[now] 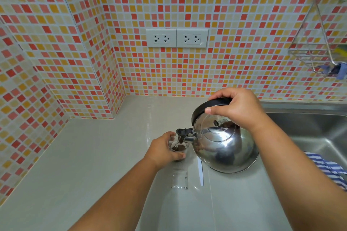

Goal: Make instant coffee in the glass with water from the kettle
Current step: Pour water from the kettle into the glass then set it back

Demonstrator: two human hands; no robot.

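Two hands work on the grey counter [93,155]: left hand [161,151] wraps its fingers around one glass [179,149], right hand [236,108] grips the handle of one steel kettle [225,148], tilted, spout over the glass.

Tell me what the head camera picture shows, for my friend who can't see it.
The right hand tips a shiny kettle by its black handle, pouring water into a small glass of dark coffee that the left hand steadies on a pale counter beside a sink.

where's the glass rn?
Head view, lower centre: the glass stands on the counter, held by the left hand, directly under the spout of the kettle.
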